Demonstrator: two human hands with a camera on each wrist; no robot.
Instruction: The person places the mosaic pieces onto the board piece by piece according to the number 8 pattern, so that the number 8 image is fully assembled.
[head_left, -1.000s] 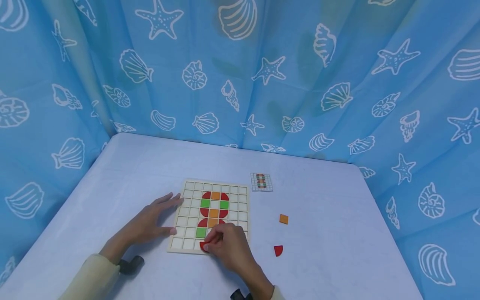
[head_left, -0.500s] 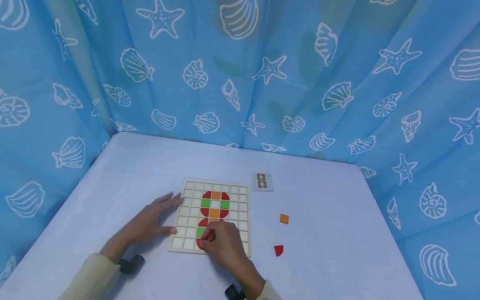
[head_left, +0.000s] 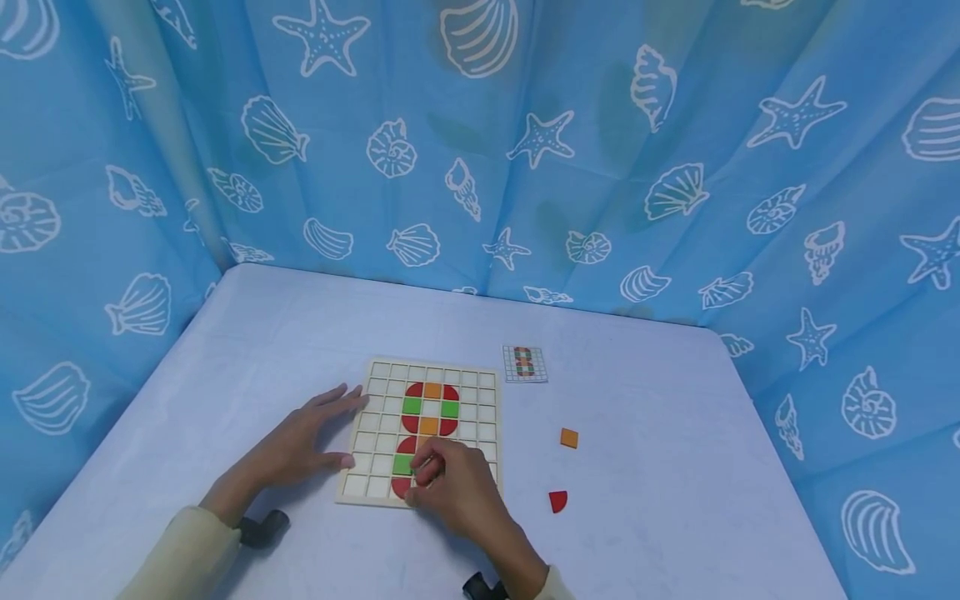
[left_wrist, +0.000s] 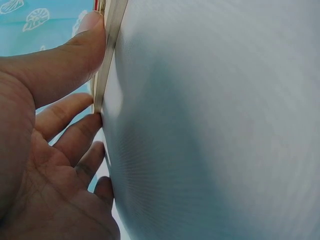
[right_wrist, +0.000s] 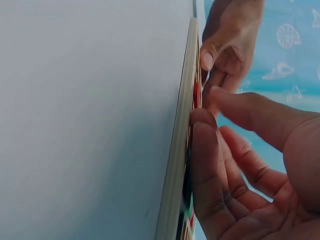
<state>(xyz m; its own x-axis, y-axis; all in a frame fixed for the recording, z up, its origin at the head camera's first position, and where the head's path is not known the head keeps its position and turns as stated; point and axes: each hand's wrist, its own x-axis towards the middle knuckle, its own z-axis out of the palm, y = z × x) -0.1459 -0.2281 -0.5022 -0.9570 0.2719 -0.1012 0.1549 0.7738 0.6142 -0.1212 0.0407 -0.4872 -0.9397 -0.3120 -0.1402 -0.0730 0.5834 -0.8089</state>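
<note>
A wooden grid board (head_left: 377, 464) lies on the white table, its middle columns filled with red rounded, green square and orange square tiles. My left hand (head_left: 300, 446) rests along the board's left side, its thumb and fingertips at the edge, as the left wrist view also shows. Over the front of the grid is my right hand (head_left: 459, 490), partly covering the tiles beneath. Just left of its thumb, a red quarter-circle tile (head_left: 401, 487) sits in a front-row cell, below a green tile (head_left: 402, 464). In the right wrist view, thumb and fingers (right_wrist: 206, 170) are apart with nothing between them.
To the board's right lie a loose orange square tile (head_left: 569, 437) and a loose red quarter-circle tile (head_left: 558, 501). A small printed pattern card (head_left: 525, 364) is near the board's far right corner. A blue shell-patterned curtain (head_left: 465, 150) encloses the table's back and sides.
The red quarter-circle tile, earlier pinched in my right fingers, has gone into the front-row cell. My right hand has let go and drawn slightly to the right. My left hand stays put.
</note>
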